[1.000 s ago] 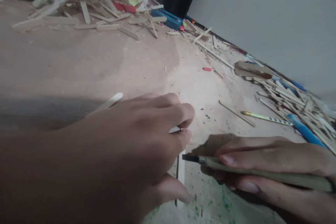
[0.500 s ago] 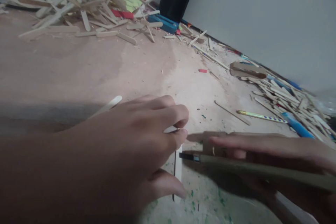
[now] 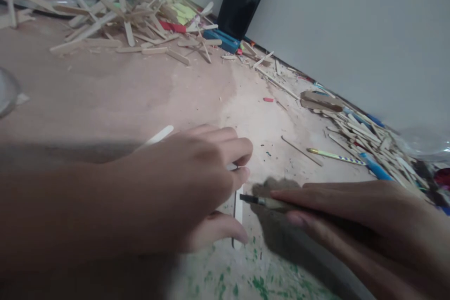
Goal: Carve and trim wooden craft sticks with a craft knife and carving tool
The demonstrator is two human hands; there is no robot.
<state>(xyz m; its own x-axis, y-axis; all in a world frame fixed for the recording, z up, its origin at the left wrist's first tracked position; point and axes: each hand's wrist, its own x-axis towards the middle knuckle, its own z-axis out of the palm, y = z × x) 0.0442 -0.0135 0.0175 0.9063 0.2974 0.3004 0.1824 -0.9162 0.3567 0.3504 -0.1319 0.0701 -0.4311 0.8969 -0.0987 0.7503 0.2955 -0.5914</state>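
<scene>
My left hand (image 3: 204,168) is curled over a pale craft stick (image 3: 239,208), pinning it against the table with bent fingers and the thumb. The stick's lower length shows between finger and thumb; its upper part is mostly hidden. From the right, my right hand (image 3: 365,220) grips a slim carving knife (image 3: 274,203) with a wooden handle and a dark flat blade. The blade's tip touches or hovers just over the stick's right edge; I cannot tell which. Another craft stick (image 3: 160,136) pokes out from behind my left hand.
A tangled heap of craft sticks (image 3: 116,14) lies at the back left, beside a black upright object (image 3: 246,0) on a blue base. To the right are more sticks (image 3: 372,133), a patterned pencil (image 3: 335,155) and a blue tube (image 3: 376,166). A wall (image 3: 351,23) rises behind.
My right hand has shifted, and its fingers now close round the knife's handle nearer the blade. The left hand keeps its hold on the craft stick. The view has shifted slightly.
</scene>
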